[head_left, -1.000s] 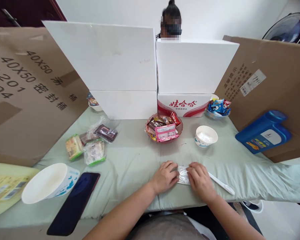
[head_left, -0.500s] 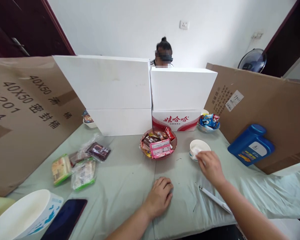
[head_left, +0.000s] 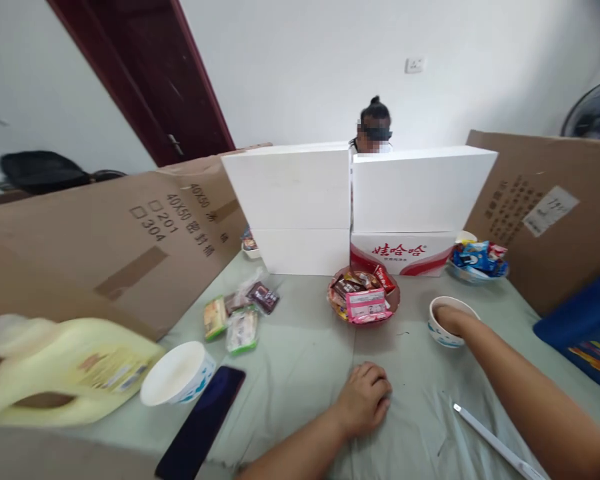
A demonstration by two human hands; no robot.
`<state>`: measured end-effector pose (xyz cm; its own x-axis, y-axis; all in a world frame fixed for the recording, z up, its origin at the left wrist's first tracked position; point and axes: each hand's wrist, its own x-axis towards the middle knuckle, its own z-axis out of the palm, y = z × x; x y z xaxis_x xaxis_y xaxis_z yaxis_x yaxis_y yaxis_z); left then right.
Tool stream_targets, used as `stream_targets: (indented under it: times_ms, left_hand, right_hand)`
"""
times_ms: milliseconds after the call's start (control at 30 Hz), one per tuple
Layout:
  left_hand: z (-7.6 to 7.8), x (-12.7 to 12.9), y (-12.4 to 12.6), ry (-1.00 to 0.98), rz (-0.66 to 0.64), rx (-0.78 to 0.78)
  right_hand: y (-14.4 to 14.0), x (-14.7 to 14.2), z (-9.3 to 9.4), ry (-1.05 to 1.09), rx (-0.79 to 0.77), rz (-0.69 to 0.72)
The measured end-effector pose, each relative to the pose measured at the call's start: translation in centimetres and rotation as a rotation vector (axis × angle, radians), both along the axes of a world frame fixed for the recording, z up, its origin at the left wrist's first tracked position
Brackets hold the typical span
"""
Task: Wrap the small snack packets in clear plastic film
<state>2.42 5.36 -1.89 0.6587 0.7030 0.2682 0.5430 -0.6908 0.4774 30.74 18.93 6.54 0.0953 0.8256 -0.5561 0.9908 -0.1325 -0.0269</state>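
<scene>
My right hand point(head_left: 453, 321) reaches down into a small white bowl point(head_left: 445, 337) with a blue pattern. Its fingers are hidden by the bowl's wall, and so is whatever lies inside. My left hand point(head_left: 365, 399) rests palm down on the green cloth, fingers lightly bent, with nothing visible in it. Beyond the left hand stands a pink glass dish point(head_left: 395, 300) piled with wrapped snacks point(head_left: 367, 305). A white pen-like stick point(head_left: 495, 440) lies below my right forearm.
White boxes point(head_left: 290, 193) form a wall across the back, with a person point(head_left: 375, 127) behind. Cardboard panels point(head_left: 180, 233) flank both sides. At left are a yellow jug point(head_left: 100, 367), a larger bowl point(head_left: 177, 373), a phone point(head_left: 203, 423) and packaged snacks point(head_left: 243, 328); at right, a blue bottle point(head_left: 580, 327).
My right hand has gone from the near rim down into the small bowl. The left hand stays on the cloth. The camera view has swung left, bringing the yellow jug into fuller view.
</scene>
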Motion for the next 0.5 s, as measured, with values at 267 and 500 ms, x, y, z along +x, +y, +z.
stream_targets:
  times_ms: [267,500]
  left_hand:
    - [5.4,-7.2,3.6,0.078,0.069,-0.103]
    - [12.0,-20.7,13.3,0.220,1.123,0.137]
  right_hand:
    - [-4.5,4.1,-0.3,0.064,0.382,0.106]
    - [-18.3,6.1,-12.2,0.332,0.897,0.133]
